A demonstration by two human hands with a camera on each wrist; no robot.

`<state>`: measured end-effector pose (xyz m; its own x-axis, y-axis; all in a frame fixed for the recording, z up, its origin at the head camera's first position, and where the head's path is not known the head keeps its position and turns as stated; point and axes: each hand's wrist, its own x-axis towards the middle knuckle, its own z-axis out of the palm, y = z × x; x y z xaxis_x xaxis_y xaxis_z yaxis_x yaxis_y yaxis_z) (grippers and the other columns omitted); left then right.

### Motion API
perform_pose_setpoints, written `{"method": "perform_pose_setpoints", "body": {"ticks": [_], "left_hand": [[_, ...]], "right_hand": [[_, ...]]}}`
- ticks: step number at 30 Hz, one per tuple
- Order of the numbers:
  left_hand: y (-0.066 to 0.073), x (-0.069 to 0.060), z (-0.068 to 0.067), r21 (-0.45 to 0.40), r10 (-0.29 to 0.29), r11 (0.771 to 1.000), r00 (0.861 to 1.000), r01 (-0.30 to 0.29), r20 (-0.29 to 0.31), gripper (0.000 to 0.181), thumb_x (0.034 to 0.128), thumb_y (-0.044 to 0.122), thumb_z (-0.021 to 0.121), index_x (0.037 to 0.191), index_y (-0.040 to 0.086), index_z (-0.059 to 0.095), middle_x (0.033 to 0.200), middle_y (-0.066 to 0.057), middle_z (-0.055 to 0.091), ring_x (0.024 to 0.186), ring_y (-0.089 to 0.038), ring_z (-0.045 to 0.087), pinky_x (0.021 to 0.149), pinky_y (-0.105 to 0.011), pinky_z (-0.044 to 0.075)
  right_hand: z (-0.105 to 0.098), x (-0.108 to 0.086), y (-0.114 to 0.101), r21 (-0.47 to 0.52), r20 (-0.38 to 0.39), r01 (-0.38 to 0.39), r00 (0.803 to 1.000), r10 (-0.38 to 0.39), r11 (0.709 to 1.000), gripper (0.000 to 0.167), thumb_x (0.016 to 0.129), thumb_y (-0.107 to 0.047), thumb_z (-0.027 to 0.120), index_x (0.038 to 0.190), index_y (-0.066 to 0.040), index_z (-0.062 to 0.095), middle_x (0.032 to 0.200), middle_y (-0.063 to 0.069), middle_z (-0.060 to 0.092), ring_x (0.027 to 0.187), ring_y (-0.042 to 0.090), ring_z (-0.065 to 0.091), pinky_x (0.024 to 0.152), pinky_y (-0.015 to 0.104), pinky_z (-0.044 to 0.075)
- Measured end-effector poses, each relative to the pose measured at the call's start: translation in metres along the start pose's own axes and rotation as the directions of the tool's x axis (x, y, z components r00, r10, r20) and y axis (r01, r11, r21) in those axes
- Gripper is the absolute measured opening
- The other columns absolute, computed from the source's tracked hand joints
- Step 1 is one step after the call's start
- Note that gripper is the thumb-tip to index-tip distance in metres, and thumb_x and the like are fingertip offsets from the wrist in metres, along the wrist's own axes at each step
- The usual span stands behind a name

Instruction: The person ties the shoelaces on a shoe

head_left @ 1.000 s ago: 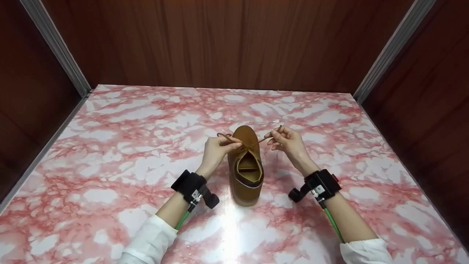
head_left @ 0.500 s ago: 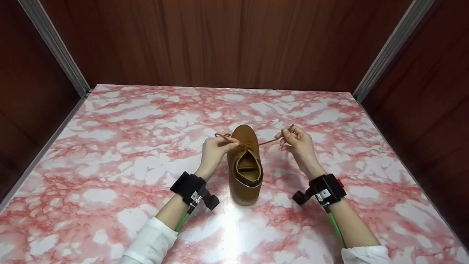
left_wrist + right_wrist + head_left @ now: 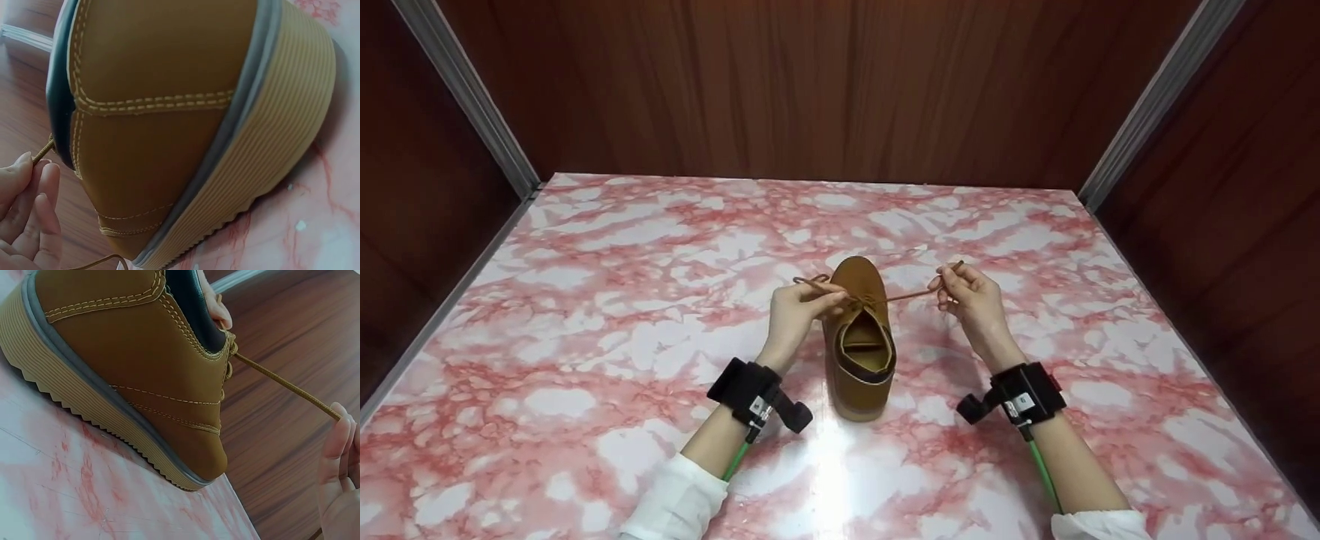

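Note:
A tan shoe (image 3: 861, 397) with a thick ridged sole stands upright on the table, its toe pointing away from me. My left hand (image 3: 795, 319) pinches the shoelace (image 3: 812, 285) between thumb and finger, close above the laced opening, and a loop of lace sticks out on the far side of that hand. Off to the shoe's right, my right hand (image 3: 976, 304) pinches the other lace end (image 3: 911, 295), which runs nearly straight from the eyelets. In the right wrist view this lace (image 3: 287, 384) stretches between the shoe's top and the fingertips (image 3: 338, 413).
The table (image 3: 585, 300) has a red and white marbled top. Dark wood panels (image 3: 780, 90) stand at the back and both sides, with metal posts (image 3: 1155, 97) in the corners. Each wrist wears a black camera band (image 3: 1024, 394) with a green cable.
My right hand has moved to the right, drawing out a longer stretch of lace from the shoe. My left hand has stayed nearly in place, still pinching its lace.

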<state>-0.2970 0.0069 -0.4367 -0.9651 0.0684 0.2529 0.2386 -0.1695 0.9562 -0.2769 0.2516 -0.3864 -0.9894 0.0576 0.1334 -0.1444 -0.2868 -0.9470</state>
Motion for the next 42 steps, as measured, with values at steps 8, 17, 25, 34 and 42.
{"method": "perform_pose_setpoints", "body": {"ticks": [8,17,25,34,42], "left_hand": [[0.024,-0.009,0.002,-0.023,-0.022,0.999,1.000,0.022,-0.016,0.015,0.0756,0.008,0.073,0.086,-0.002,0.070,0.081,-0.014,0.066,0.059,-0.022,0.062,0.062,-0.035,0.050],[0.058,-0.021,0.004,0.060,-0.054,0.997,0.999,0.053,0.005,0.015,0.0789,0.001,0.068,0.090,-0.009,0.066,0.080,-0.017,0.066,0.066,-0.040,0.059,0.059,-0.030,0.047],[0.058,-0.020,0.002,0.104,-0.048,0.993,0.999,0.048,0.002,0.015,0.0783,0.001,0.068,0.090,-0.009,0.066,0.081,-0.016,0.066,0.057,-0.024,0.061,0.054,-0.022,0.043],[0.057,-0.019,-0.002,0.100,-0.063,0.993,0.998,0.062,0.009,0.015,0.0775,-0.003,0.068,0.089,-0.012,0.065,0.079,-0.016,0.066,0.053,-0.013,0.059,0.054,-0.022,0.043],[0.031,-0.007,-0.008,0.106,-0.089,0.990,0.996,0.088,0.010,0.015,0.0751,0.000,0.071,0.088,-0.007,0.068,0.079,-0.014,0.066,0.053,-0.012,0.059,0.058,-0.028,0.047]], "right_hand": [[-0.004,-0.001,0.004,0.040,0.001,0.033,0.999,-0.033,0.999,0.014,0.091,-0.009,0.054,0.091,0.004,0.056,0.069,0.010,0.057,0.054,0.012,0.049,0.048,0.021,0.042],[-0.008,-0.001,0.007,0.076,-0.030,0.039,0.999,-0.036,0.996,0.012,0.091,-0.009,0.053,0.090,0.003,0.055,0.067,0.008,0.055,0.053,0.011,0.046,0.046,0.020,0.038],[-0.010,-0.001,0.008,0.124,-0.059,0.027,0.998,-0.020,0.992,0.011,0.092,-0.006,0.050,0.091,0.005,0.051,0.065,0.008,0.051,0.051,0.009,0.040,0.043,0.018,0.032],[-0.012,-0.001,0.010,0.206,-0.084,0.034,0.996,-0.017,0.978,0.010,0.092,-0.004,0.050,0.092,0.005,0.052,0.063,0.006,0.046,0.049,0.008,0.035,0.042,0.017,0.025],[-0.015,0.000,0.012,0.239,-0.137,0.034,0.991,-0.001,0.970,0.015,0.093,-0.004,0.047,0.097,0.010,0.048,0.062,0.007,0.045,0.049,0.009,0.035,0.042,0.018,0.026]]}}
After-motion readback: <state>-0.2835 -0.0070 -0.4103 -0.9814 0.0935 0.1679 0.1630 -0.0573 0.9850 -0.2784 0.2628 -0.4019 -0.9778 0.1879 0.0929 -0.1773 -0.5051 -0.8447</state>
